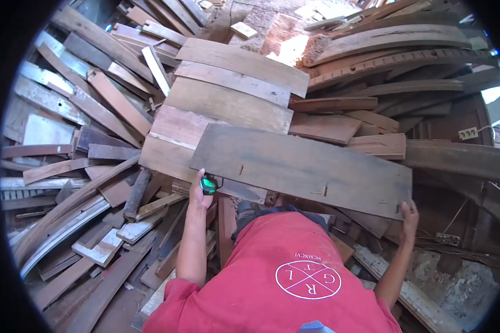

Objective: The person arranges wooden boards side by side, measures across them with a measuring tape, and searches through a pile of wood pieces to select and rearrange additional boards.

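Note:
A wide, weathered wooden board [300, 164] with slots near its lower edge is held across the front of my body. At its left end is my left hand [199, 191], closed around a green and black tape measure [208, 185] and against the board's edge. My right hand [409, 217] grips the lower right corner, its fingers partly hidden behind the wood. Beneath and beyond the held board, several wide planks [228, 102] lie side by side. The held board covers part of the nearest ones.
Loose wood scraps [100, 222] are heaped on the left. Long curved timbers [394, 44] are stacked at the upper right. A power strip [468, 134] with a cable lies at the far right, and sawdust [288, 47] covers the floor at the back.

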A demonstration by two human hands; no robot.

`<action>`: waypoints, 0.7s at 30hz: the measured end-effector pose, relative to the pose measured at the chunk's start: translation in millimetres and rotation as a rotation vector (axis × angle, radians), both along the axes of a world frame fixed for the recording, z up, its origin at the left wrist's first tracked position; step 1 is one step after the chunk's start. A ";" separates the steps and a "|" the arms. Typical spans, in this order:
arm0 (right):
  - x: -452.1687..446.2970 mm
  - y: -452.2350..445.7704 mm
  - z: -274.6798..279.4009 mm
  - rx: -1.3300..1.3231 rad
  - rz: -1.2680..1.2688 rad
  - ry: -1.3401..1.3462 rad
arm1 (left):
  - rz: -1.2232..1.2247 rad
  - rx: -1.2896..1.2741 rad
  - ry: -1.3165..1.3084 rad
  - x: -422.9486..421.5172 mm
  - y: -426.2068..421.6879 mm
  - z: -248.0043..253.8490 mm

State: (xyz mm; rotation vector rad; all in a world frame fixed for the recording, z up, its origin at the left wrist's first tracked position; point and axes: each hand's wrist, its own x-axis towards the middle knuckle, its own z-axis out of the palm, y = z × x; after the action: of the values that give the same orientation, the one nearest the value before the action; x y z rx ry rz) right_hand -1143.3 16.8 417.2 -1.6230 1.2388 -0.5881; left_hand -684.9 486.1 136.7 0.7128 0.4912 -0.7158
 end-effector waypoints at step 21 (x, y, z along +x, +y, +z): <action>109.8 110.5 -204.8 0.534 0.165 -0.202 | 0.286 0.481 -0.018 47.5 185.7 -54.5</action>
State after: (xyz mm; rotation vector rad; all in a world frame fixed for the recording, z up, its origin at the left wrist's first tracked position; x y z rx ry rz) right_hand -1033.5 127.4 212.4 -1.1690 0.9928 -0.2748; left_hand -637.4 671.8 82.2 1.0703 0.7440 -0.3204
